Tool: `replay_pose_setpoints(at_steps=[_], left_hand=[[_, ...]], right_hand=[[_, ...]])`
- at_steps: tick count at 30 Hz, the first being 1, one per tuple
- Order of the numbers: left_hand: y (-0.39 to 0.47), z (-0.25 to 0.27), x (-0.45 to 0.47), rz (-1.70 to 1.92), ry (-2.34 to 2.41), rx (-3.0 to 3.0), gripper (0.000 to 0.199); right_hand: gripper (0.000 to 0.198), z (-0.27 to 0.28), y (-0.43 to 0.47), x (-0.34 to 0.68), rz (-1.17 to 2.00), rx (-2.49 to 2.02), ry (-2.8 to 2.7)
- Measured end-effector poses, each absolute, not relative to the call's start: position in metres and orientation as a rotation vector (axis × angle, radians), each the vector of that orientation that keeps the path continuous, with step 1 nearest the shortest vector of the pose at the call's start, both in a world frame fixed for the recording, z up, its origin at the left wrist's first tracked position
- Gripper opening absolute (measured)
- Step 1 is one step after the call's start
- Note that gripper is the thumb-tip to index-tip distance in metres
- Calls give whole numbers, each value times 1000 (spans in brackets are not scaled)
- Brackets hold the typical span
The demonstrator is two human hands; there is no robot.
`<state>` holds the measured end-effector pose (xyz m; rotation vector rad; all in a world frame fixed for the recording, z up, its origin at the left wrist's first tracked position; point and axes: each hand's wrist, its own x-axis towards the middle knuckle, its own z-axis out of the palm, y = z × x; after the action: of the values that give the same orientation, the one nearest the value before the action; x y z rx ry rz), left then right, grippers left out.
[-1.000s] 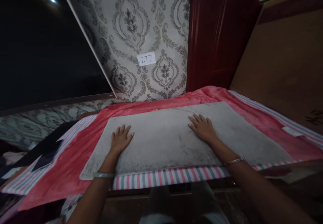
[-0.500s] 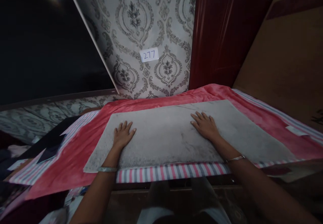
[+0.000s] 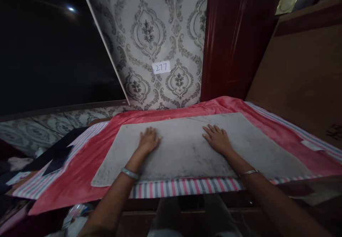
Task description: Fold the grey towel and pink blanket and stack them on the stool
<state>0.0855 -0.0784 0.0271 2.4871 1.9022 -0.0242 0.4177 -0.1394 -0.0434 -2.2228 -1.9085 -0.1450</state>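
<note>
1. Patterned wallpaper [image 3: 148, 44] covers the far wall, with a large dark screen [image 3: 53, 51] on the left, a cardboard box [image 3: 301, 66] on the right, and a dark red glossy panel [image 3: 227, 41] between the wallpaper and the box.
2. Red cloth [image 3: 69, 173] spreads across the surface, showing along the far side and out to the left and right.
3. Upon it lies the grey cloth [image 3: 179, 151], flat and wide, narrower at its far edge than at its near one, with dark smudges toward the near side.
4. Striped fabric [image 3: 184, 187] in pink, grey and white shows along the near edge, just below the grey cloth.
5. On the grey cloth, left of its middle, rests the left hand [image 3: 149, 140], palm down and slightly blurred; its fingers are a little parted, the thumb out to the right, with grey cloth beneath and beyond the tips.
6. Right of the middle, the right hand [image 3: 217, 139] lies palm down, fingers spread toward the far left; the grey cloth is under them and continues past the tips.
7. Smallest are the white card [image 3: 161, 67] marked 277 on the wallpaper, the pale band [image 3: 130, 173] on the left wrist and the thin bangle [image 3: 248, 173] on the right.
</note>
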Motion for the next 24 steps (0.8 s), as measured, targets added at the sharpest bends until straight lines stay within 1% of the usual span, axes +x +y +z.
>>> replay_pose_setpoints(at_steps=[3, 5, 8, 12, 17, 21, 24], left_hand=[[-77, 27, 142, -31, 1412, 2667, 70], [-73, 19, 170, 6, 1269, 2740, 72], [-65, 0, 189, 74, 1232, 2810, 71], [-59, -19, 186, 108, 1231, 2797, 70], [-60, -17, 183, 143, 1249, 2777, 68], [-61, -16, 185, 156, 1284, 2778, 72], [-60, -16, 185, 174, 1319, 2773, 73]], right_hand=[[53, -42, -140, 417, -133, -2221, -1907], [53, -41, -140, 417, -135, -2217, -1904], [53, -40, -140, 417, -129, -2216, -1912], [54, -40, -138, 417, -85, -2216, -1916], [56, -40, -134, 419, -13, -2244, -1912], [59, -29, -121, 419, 138, -2242, -1954], [61, -22, -103, 418, 195, -2185, -2031]])
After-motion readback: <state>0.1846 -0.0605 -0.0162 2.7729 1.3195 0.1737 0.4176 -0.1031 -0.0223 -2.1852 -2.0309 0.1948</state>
